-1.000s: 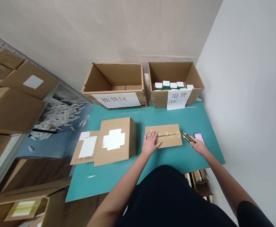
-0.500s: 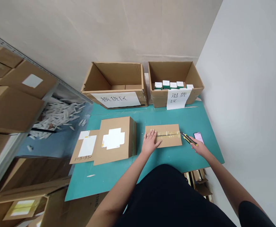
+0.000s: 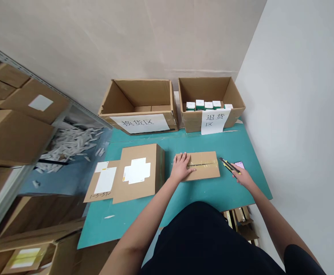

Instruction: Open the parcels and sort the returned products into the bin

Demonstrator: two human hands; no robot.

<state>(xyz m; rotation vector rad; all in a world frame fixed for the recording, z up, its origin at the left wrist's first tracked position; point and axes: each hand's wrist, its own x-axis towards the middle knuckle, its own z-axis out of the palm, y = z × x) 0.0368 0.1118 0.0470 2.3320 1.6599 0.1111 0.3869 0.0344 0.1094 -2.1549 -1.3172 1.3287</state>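
A flat cardboard box (image 3: 205, 172) lies on the teal table, with clear tape and a dark slit line along its top. My left hand (image 3: 181, 168) rests over the box's left end, fingers on its top and thumb stretched out toward the slit. Off the box's right edge, my right hand (image 3: 243, 176) is wrapped round a yellow and black utility knife (image 3: 228, 165). The knife's tip points up and left, apart from the box. Partly hidden behind my right hand and the knife is a phone (image 3: 239, 164) with a lit screen.
Two open cartons with handwritten signs stand at the back: the left carton (image 3: 139, 91), and the right carton (image 3: 189, 121) holding several white-and-green small boxes. A larger labelled carton (image 3: 144, 152) and a cardboard piece lie left. Stacked boxes (image 3: 18, 130) fill shelving beyond the table's left side.
The knife has moved slightly right, away from the box's edge. My left hand has stayed on the box's left end, its fingers drawn closer together. The view has shifted a little.
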